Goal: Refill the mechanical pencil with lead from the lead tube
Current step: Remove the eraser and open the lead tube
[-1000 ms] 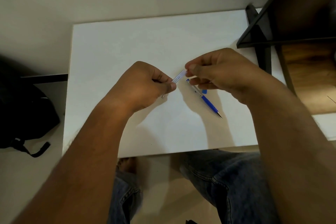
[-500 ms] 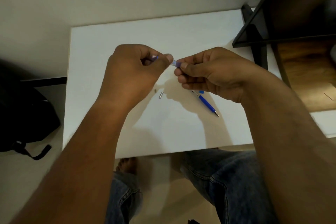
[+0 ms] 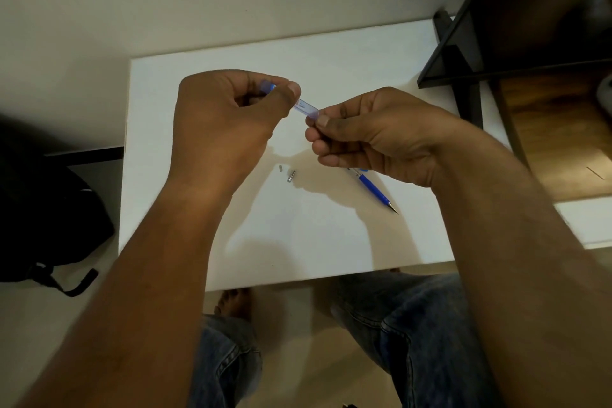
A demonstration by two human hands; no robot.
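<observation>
Two bare hands hold a small clear lead tube (image 3: 306, 108) above a white bench (image 3: 331, 235), seen from a head-worn camera looking down. The left hand (image 3: 228, 122) pinches one end of the tube between thumb and curled fingers, where a blue part shows inside the grip; the right hand (image 3: 374, 136) pinches the other end between thumb and forefinger. The tube slants down from left to right between the two grips, with a red-and-white label on its side. Whether any lead is inside the tube cannot be told.

The blue mechanical pencil (image 3: 374, 189) lies flat on the bench below the right hand, its metal tip pointing toward the near right corner and its upper end hidden under the hand. Just left of it, in the shadow of the hands, a small metal cap (image 3: 291, 176) rests on the bench, with a smaller grey piece (image 3: 280, 168) close beside it.

A dark shelf frame (image 3: 463, 53) stands at the bench's right edge, and a black bag (image 3: 49, 215) sits on the floor to the left. The person's knees in blue jeans (image 3: 414, 325) show below the bench's near edge.
</observation>
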